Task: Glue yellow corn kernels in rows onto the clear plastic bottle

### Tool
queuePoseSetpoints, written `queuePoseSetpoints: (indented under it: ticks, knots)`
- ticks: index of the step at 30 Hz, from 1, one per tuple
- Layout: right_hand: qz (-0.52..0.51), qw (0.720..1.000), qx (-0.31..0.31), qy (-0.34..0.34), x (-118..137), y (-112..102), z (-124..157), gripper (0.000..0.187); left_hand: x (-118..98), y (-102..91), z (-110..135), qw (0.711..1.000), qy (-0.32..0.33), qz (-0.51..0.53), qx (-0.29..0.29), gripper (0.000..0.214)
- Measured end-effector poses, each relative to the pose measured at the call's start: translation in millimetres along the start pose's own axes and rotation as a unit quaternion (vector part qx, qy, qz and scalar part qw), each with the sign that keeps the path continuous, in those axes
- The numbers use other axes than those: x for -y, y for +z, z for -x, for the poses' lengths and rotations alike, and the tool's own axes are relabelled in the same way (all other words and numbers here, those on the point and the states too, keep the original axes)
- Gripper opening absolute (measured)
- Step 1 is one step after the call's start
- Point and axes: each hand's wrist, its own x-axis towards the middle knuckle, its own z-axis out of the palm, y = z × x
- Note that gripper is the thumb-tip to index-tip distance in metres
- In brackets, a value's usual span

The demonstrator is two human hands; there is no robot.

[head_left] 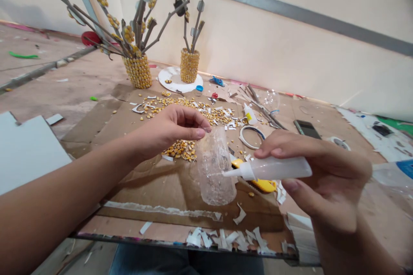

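A clear plastic cylinder [215,180], like a cut bottle piece with whitish smears on its wall, stands tilted on the cardboard. At its upper rim, the thumb and fingers of my left hand [180,126] are pinched together on the edge. My right hand [325,172] is closed around a translucent squeeze bottle [280,167] of glue. The bottle lies nearly level, its thin white nozzle pointing left, at the cylinder's side wall. Loose corn kernels [180,150] are heaped just behind the cylinder. A yellow-handled tool [266,186] lies partly hidden beneath the glue bottle.
Two kernel-covered pots [137,71] with twigs stand at the back, one on a white disc [164,78]. A tape roll [251,137], a small glue bottle [250,114], sticks [258,103] and a phone [306,129] lie rightward. Paper scraps [226,238] line the front edge.
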Motion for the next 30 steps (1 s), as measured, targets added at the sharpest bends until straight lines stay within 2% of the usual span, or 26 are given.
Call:
queuePoseSetpoints:
  ticks: [8, 16, 20, 25, 30]
  knots:
    - [0.033, 0.999, -0.01, 0.024, -7.9, -3.9, -0.3, 0.029, 2.2, -2.6, -0.5, 1.0, -0.002, 0.001, -0.006, 0.013]
    - [0.079, 0.988, -0.083, 0.103, -7.3, -2.3, -9.1, 0.008, -2.1, 0.2, 0.9, 1.0, -0.003, -0.011, -0.024, 0.014]
    - [0.083, 0.985, -0.098, 0.118, -9.1, -3.1, -9.4, 0.011, -4.3, 0.9, 1.3, 1.0, 0.006, -0.009, -0.024, 0.013]
    - [0.075, 0.988, -0.122, 0.062, -12.9, -8.5, 0.3, 0.016, -4.1, 0.4, 0.4, 0.999, 0.01, -0.01, -0.037, 0.016]
    - [0.084, 0.995, -0.059, -0.021, -11.6, -7.2, -1.9, 0.034, -1.8, -0.2, -1.5, 0.999, 0.009, -0.008, -0.049, 0.017]
